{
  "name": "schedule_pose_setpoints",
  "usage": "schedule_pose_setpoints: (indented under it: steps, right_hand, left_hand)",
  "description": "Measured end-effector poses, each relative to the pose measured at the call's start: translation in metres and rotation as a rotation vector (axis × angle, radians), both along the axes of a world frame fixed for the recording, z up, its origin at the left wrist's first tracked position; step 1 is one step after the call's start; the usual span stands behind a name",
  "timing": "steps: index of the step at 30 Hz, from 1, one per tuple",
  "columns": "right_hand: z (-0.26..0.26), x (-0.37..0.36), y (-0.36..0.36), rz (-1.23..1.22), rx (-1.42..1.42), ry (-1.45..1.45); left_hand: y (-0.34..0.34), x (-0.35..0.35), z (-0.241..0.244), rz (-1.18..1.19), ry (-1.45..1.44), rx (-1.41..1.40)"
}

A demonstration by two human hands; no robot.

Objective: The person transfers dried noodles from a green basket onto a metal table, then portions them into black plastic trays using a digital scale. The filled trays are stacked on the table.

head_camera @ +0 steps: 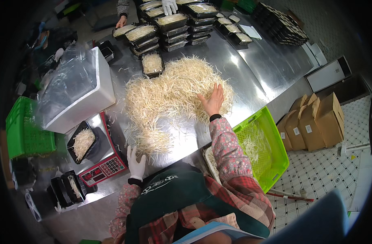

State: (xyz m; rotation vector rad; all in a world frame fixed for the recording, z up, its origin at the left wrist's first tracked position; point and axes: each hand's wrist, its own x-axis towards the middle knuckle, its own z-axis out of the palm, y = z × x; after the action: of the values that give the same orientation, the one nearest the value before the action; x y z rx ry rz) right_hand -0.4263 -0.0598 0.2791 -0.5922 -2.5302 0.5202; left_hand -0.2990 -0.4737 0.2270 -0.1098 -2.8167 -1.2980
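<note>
My right hand (214,100), bare, rests with spread fingers on the right side of a large heap of bean sprouts (180,82) on the steel table. My left hand (136,163), in a white glove, is by the table's near edge, its fingers apart beside a smaller clump of sprouts (155,141). To its left, a black plastic tray of sprouts (84,143) sits on a red digital scale (105,170). Another filled black tray (152,63) stands at the heap's far edge.
Stacked filled trays (175,33) line the far side, where a co-worker's gloved hand (169,6) and bare hand (121,22) touch trays. A white foam box (103,82) with plastic film stands left. A green crate (279,143) is at right, near cardboard boxes (314,122).
</note>
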Motion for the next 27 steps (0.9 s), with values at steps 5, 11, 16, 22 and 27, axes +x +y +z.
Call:
schedule_pose_setpoints:
  steps: [5, 11, 16, 22, 27]
  right_hand:
    - [0.001, -0.054, 0.008, 0.064, 0.063, -0.208]
    - [-0.029, -0.063, 0.0, 0.279, 0.203, -0.129]
    - [-0.031, -0.049, 0.021, 0.389, 0.099, 0.048]
    - [0.009, -0.068, 0.033, 0.446, -0.621, 0.275]
    - [0.087, -0.034, -0.044, 0.708, -0.745, -0.12]
  left_hand:
    - [0.013, -0.005, 0.006, -0.03, -0.014, 0.015]
    - [0.012, -0.004, 0.021, -0.011, -0.034, 0.023]
    - [-0.002, 0.013, 0.008, 0.091, -0.143, 0.156]
    - [-0.009, 0.009, 0.019, 0.165, -0.151, 0.198]
    - [-0.012, -0.004, 0.02, 0.197, -0.175, 0.26]
